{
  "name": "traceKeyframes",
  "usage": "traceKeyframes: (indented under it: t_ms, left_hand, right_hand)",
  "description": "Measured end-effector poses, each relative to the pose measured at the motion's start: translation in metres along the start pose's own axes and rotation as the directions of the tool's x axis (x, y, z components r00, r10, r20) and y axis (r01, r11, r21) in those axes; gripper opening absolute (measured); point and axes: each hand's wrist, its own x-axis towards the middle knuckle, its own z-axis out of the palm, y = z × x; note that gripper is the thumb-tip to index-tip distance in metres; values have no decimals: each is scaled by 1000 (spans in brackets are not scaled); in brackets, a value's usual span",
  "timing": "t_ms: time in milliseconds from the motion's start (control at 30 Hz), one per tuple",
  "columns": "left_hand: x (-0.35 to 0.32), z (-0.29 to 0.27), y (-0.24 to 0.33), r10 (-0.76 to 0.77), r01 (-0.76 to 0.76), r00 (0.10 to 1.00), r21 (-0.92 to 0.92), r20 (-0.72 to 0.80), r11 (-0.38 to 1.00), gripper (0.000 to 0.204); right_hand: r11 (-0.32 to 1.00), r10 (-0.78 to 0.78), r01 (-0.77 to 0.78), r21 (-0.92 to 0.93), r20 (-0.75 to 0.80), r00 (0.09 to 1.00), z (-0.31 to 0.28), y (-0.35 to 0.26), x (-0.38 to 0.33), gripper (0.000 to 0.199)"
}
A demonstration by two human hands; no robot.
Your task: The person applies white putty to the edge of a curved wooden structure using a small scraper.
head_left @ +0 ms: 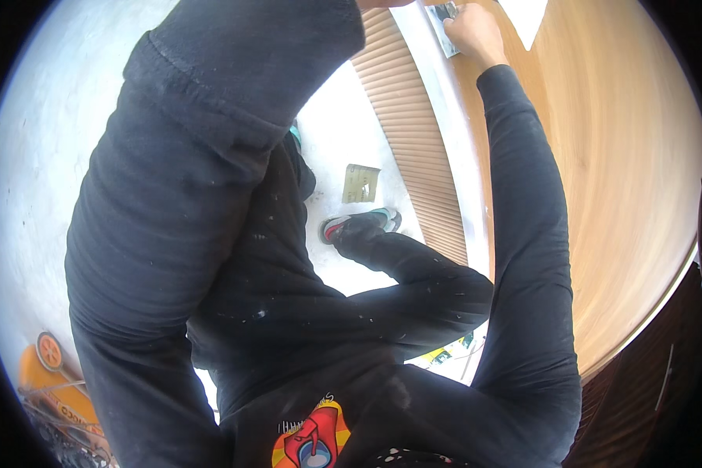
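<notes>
Right hand (474,33) at top centre of the frame, fist closed around a small flat scraper-like tool (445,23), pressed against the pale strip (444,117) beside the wooden panel (616,171). Left hand out of frame past the raised sleeve (234,86), so grip impossible to tell. Tool probably light, thin and stiff; best gripped at the handle end, clear of the blade edge.

The right arm stretches straight up and away in a dark sleeve; the right hand (474,33) is closed in a fist; the left arm rises bent, its hand out of view.
</notes>
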Motion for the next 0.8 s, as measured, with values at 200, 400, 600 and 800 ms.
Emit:
traceKeyframes:
  t_ms: [200, 400, 600, 800]
  left_hand:
    - [-5, -1, -3, -27, 27, 999, -4, 21, 1000, 17]
    - [-13, 1, -4, -58, 58, 997, -14, 44, 998, 17]
    - [-13, -2, 1, -79, 80, 996, -34, 32, 996, 17]
    - [-14, -8, 3, -109, 110, 994, -38, 22, 993, 17]
  right_hand:
    - [998, -51, 43, -44, -193, 980, 12, -13, -3, 26]
    - [993, -33, 14, -120, -157, 987, 25, -29, -2, 28]
    - [992, -5, -2, -129, -51, 999, 18, -35, -5, 25]
    - [982, -161, 153, 115, 68, 985, -8, -25, -3, 30]
